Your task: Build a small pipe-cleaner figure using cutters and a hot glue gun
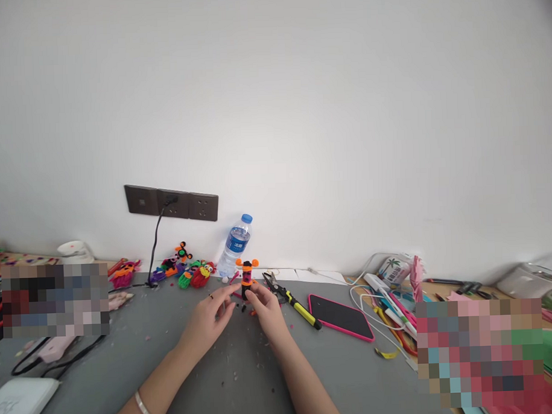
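Wall plates (180, 207): three. Hands (211, 313): two. Held figure (246, 279): one. One water bottle (238, 240), phone (341, 317), pliers (303, 312), bracelet (144, 411), ring (211, 296) each.

The figure (247, 275) looks fuzzy, the bottle (238, 240) glossy plastic (smooth and clear), the tabletop (250, 353) matt.

Palm-tree sign (394, 262) on white packet (389, 274); blue bottle label (238, 240) illegible.

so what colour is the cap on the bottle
The cap is blue, seen in the head view.
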`<action>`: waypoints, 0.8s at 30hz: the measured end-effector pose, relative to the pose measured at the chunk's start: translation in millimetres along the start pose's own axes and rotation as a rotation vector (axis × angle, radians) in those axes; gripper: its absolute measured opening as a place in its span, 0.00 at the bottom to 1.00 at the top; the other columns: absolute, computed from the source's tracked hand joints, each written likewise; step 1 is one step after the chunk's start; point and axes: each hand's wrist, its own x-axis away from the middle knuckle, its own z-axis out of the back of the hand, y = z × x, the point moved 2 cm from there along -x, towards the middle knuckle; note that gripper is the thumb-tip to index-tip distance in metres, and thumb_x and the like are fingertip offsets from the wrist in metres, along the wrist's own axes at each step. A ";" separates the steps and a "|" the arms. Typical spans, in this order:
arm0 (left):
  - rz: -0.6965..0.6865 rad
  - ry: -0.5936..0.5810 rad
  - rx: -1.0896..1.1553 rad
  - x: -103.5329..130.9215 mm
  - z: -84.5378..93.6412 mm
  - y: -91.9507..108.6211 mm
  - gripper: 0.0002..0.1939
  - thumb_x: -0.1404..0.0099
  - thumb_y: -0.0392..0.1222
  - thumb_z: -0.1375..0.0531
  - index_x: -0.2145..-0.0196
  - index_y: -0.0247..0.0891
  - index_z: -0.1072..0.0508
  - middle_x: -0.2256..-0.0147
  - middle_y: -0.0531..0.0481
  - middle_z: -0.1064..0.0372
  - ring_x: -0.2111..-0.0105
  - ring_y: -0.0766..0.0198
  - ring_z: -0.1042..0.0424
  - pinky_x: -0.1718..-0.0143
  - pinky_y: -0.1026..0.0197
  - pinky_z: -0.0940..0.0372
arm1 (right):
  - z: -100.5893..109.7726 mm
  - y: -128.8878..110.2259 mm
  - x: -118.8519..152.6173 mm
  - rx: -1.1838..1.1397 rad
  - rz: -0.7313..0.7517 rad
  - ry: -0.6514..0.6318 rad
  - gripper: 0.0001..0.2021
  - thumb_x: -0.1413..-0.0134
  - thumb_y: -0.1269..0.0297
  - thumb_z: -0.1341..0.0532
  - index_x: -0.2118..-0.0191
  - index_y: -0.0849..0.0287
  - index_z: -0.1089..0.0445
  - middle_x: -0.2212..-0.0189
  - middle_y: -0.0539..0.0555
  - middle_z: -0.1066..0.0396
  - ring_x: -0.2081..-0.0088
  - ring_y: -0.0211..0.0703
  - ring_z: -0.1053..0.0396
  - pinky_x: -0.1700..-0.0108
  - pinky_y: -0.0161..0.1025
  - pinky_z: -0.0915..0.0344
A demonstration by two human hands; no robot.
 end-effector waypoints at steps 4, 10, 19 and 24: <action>-0.045 -0.016 -0.051 -0.8 -0.4 0.9 0.20 0.32 0.39 0.51 0.43 0.44 0.36 0.71 0.53 0.33 0.76 0.66 0.34 0.70 0.65 0.36 | -1.4 -2.9 0.5 0.016 0.027 -0.023 0.16 0.54 0.49 0.36 0.72 0.58 0.33 0.77 0.47 0.39 0.75 0.36 0.42 0.75 0.33 0.46; -0.049 -0.010 -0.064 -0.3 0.2 -0.1 0.21 0.32 0.39 0.51 0.42 0.45 0.37 0.70 0.53 0.31 0.76 0.66 0.33 0.70 0.65 0.36 | 0.0 1.6 0.2 0.018 -0.028 -0.036 0.18 0.53 0.48 0.37 0.65 0.59 0.30 0.74 0.50 0.34 0.72 0.39 0.38 0.74 0.33 0.45; -0.005 -0.034 -0.020 0.8 -2.1 0.4 0.21 0.32 0.40 0.51 0.43 0.45 0.36 0.70 0.52 0.31 0.76 0.65 0.33 0.70 0.65 0.36 | 1.2 5.0 -0.9 0.019 -0.008 -0.041 0.18 0.51 0.49 0.38 0.64 0.60 0.29 0.71 0.52 0.32 0.70 0.40 0.36 0.70 0.34 0.42; 0.085 0.020 0.042 -1.6 -1.2 -3.7 0.20 0.33 0.45 0.50 0.44 0.43 0.37 0.72 0.54 0.34 0.77 0.65 0.34 0.71 0.65 0.36 | 1.1 4.0 0.0 -0.001 -0.045 -0.024 0.18 0.54 0.48 0.36 0.66 0.60 0.30 0.73 0.51 0.33 0.71 0.41 0.36 0.73 0.34 0.43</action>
